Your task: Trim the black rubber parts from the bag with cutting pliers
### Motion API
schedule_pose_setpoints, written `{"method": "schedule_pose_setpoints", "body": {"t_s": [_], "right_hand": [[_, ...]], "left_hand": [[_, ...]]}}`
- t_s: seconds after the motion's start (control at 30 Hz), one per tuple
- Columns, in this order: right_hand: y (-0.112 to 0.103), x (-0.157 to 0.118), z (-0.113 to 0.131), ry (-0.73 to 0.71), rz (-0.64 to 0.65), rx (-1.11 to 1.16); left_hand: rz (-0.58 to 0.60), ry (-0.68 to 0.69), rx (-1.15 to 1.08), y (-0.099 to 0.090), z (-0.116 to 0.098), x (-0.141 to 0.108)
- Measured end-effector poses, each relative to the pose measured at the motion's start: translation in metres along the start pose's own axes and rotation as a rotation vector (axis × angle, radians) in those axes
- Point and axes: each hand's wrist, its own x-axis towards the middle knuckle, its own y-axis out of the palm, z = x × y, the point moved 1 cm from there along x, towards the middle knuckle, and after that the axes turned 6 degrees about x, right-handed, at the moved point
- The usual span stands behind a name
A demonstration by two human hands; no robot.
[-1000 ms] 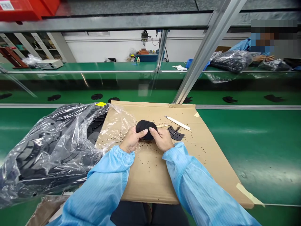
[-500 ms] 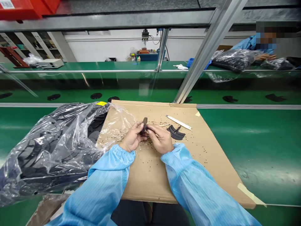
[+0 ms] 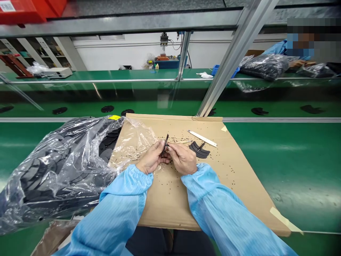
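Both hands meet over the cardboard (image 3: 170, 199), pinching a thin black disc (image 3: 165, 143) held edge-on between them. The left hand (image 3: 153, 160) grips its lower edge with curled fingers; the right hand (image 3: 183, 158) closes on it from the other side, fingertips touching the left's. Just right of the right hand lie curved black strips (image 3: 199, 150), and beyond them a white stick (image 3: 201, 138). Left of the left hand a clear bag (image 3: 61, 167) spills black discs.

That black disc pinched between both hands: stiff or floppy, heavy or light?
The black disc looks thin seen edge-on, so probably light and somewhat flexible. The left hand and right hand hold it by fingertips alone, suggesting little weight. Flat shape: unlikely to roll.
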Motion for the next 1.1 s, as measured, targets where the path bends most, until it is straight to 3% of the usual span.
{"method": "schedule_pose_setpoints", "body": {"t_s": [0.23,0.57,0.93,1.03,1.1], "right_hand": [[0.003,0.001,0.002,0.167,0.009,0.100],[0.003,0.000,-0.001,0.289,0.020,0.226],[0.014,-0.015,-0.021,0.560,0.048,0.280],[0.017,-0.020,-0.024,0.740,-0.008,0.304],[0.016,-0.017,-0.030,0.846,-0.058,0.291]], "left_hand": [[-0.047,0.031,-0.040,0.003,0.003,0.002],[-0.222,0.205,-0.174,-0.001,0.003,0.009],[-0.282,0.227,-0.238,-0.001,0.007,0.017],[-0.268,0.229,-0.190,-0.002,0.009,0.020],[-0.353,0.270,-0.134,-0.003,0.009,0.022]]}}
